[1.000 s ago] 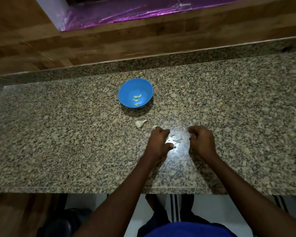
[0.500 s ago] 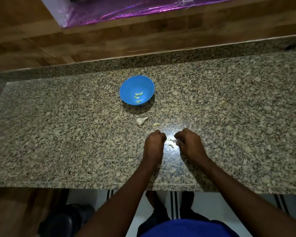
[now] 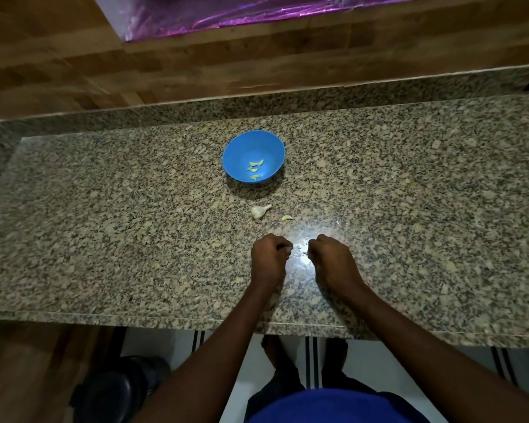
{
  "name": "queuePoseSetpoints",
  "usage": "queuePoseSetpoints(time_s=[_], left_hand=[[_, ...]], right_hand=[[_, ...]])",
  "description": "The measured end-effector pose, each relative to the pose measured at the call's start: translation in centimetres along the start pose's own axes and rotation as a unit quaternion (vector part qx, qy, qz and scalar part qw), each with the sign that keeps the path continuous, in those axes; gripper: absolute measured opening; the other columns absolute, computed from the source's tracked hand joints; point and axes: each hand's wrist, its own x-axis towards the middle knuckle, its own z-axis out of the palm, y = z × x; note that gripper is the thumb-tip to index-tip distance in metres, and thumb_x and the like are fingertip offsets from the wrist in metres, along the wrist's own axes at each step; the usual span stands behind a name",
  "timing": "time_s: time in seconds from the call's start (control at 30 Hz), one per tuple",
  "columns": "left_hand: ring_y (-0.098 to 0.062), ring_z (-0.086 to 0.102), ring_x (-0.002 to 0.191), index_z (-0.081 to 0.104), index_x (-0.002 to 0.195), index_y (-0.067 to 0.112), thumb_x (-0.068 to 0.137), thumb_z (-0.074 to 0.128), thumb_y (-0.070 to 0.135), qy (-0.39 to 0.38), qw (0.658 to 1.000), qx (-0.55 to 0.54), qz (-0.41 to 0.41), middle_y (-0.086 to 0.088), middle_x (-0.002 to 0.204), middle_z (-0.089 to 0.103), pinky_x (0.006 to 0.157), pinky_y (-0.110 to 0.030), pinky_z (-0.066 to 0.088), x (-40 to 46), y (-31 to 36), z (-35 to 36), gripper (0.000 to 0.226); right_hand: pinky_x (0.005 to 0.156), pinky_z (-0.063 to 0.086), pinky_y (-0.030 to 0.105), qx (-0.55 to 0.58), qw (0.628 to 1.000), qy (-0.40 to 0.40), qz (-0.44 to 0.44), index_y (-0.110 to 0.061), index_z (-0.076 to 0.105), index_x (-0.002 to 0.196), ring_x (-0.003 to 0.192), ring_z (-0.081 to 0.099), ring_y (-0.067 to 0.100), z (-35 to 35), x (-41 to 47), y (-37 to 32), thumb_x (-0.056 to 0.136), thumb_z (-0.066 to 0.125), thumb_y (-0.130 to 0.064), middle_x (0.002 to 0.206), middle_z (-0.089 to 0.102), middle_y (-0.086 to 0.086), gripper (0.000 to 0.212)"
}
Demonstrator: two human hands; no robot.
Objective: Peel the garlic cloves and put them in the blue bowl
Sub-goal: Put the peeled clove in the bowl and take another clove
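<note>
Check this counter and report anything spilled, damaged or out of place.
Nothing stands out. The blue bowl sits upright with peeled cloves inside; the garlic bulb and a loose clove lie on the granite counter nearby. Small pale bits between the hands may be skins, too small to tell.

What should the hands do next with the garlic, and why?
Probably keep picking the skin off the small piece between them. Both the left hand and right hand are curled close together over the counter, while the blue bowl holds only a few peeled cloves. What they pinch is too small to see.
</note>
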Motion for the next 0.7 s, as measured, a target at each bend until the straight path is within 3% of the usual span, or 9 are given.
queuePoseSetpoints(time_s=[0.1,0.23,0.33,0.4,0.47,0.53,0.63,0.7], left_hand=[[-0.007,0.063,0.073,0.081,0.081,0.007,0.079,0.071,0.001,0.004,1.0,0.005,0.005,-0.004,0.081,0.077,0.067,0.0,0.035,-0.2,0.0,-0.6,0.011],[-0.006,0.065,0.073,0.081,0.083,0.009,0.079,0.073,0.002,0.004,1.0,-0.007,-0.024,-0.004,0.082,0.078,0.066,0.002,0.035,-0.2,0.2,-0.6,0.011],[-0.01,0.061,0.068,0.078,0.073,0.012,0.077,0.07,0.004,-0.016,1.0,0.012,0.007,-0.002,0.072,0.072,0.064,-0.017,0.042,0.1,0.8,-0.1,0.013],[-0.011,0.044,0.055,0.058,0.055,0.011,0.073,0.066,0.003,-0.037,0.996,0.058,0.048,-0.003,0.056,0.051,0.057,-0.031,0.035,0.5,1.3,0.6,0.021],[-0.014,0.047,0.056,0.054,0.054,0.008,0.075,0.07,0.002,-0.044,0.988,0.124,0.084,-0.003,0.061,0.051,0.055,-0.033,0.037,0.7,1.7,1.5,0.027],[-0.019,0.055,0.058,0.059,0.055,0.008,0.07,0.079,-0.001,-0.06,0.974,0.188,0.114,-0.006,0.067,0.058,0.051,-0.03,0.042,0.6,1.7,2.2,0.026],[-0.022,0.052,0.053,0.055,0.052,0.012,0.051,0.079,-0.009,-0.066,0.949,0.264,0.158,-0.005,0.061,0.053,0.044,-0.027,0.033,0.6,1.7,2.8,0.032],[-0.025,0.052,0.053,0.056,0.055,0.012,0.054,0.077,-0.01,-0.059,0.946,0.272,0.163,-0.006,0.061,0.054,0.044,-0.03,0.036,0.9,1.9,2.8,0.03]], right_hand=[[0.049,0.029,0.036,-0.019,1.0,0.01,0.004,-0.016,0.04,0.065,0.057,0.035,0.018,0.5,0.1,-0.3,0.076,0.064,0.004,0.064,0.039,-0.002,0.033],[0.053,0.037,0.036,0.064,0.995,0.038,0.062,-0.011,0.048,0.07,0.061,0.044,0.021,0.5,0.1,-0.6,0.087,0.06,-0.002,0.069,0.049,0.003,0.023],[0.051,0.032,0.019,0.133,0.981,0.049,0.129,-0.012,0.056,0.069,0.06,0.053,0.012,-0.1,-0.1,-0.1,0.085,0.061,-0.002,0.066,0.055,-0.001,0.02],[0.048,0.032,0.01,0.168,0.968,0.061,0.176,-0.016,0.062,0.068,0.056,0.055,0.003,-0.7,-0.2,0.2,0.082,0.061,-0.003,0.06,0.059,-0.007,0.02],[0.051,0.038,0.009,0.181,0.957,0.071,0.216,-0.019,0.066,0.066,0.055,0.058,0.002,-1.3,0.0,0.6,0.081,0.059,-0.003,0.059,0.062,-0.01,0.023],[0.057,0.05,0.02,0.196,0.946,0.069,0.249,-0.018,0.07,0.066,0.059,0.065,0.011,-1.9,0.3,1.0,0.08,0.057,-0.003,0.062,0.068,-0.006,0.024],[0.052,0.045,0.017,0.206,0.932,0.084,0.285,-0.013,0.069,0.063,0.057,0.063,0.01,-2.9,0.4,0.7,0.08,0.058,-0.006,0.062,0.068,-0.003,0.021],[0.045,0.042,0.015,0.237,0.916,0.089,0.31,-0.005,0.064,0.062,0.049,0.058,0.007,-3.4,0.3,0.6,0.08,0.059,-0.003,0.058,0.064,0.003,0.018]])
